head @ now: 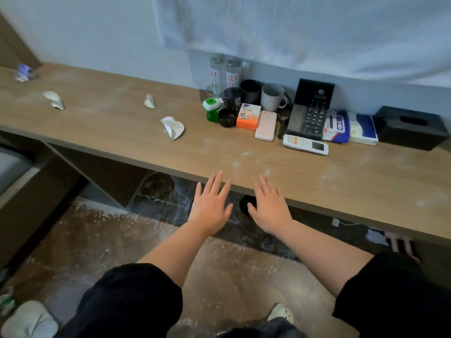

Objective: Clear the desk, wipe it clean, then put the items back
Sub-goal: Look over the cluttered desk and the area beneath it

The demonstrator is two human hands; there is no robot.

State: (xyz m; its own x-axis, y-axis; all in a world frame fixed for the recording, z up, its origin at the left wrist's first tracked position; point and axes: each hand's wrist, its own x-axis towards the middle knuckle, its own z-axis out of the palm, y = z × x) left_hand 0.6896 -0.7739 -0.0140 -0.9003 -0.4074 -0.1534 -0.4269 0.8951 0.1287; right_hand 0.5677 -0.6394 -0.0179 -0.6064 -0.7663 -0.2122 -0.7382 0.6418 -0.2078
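Our dusty wooden desk (117, 123) runs along a pale wall (97, 32): paper scraps (172, 127) left, cups (272, 97), phone (310, 111) and remote (305, 144) far right. Our left hand (211, 203) and right hand (269, 206) hover flat, fingers (216, 184) spread, empty, at its near edge.

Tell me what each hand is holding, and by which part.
Nothing is held. The left hand and right hand are both spread open with straight fingers by the front edge of the desk, gripping no item.
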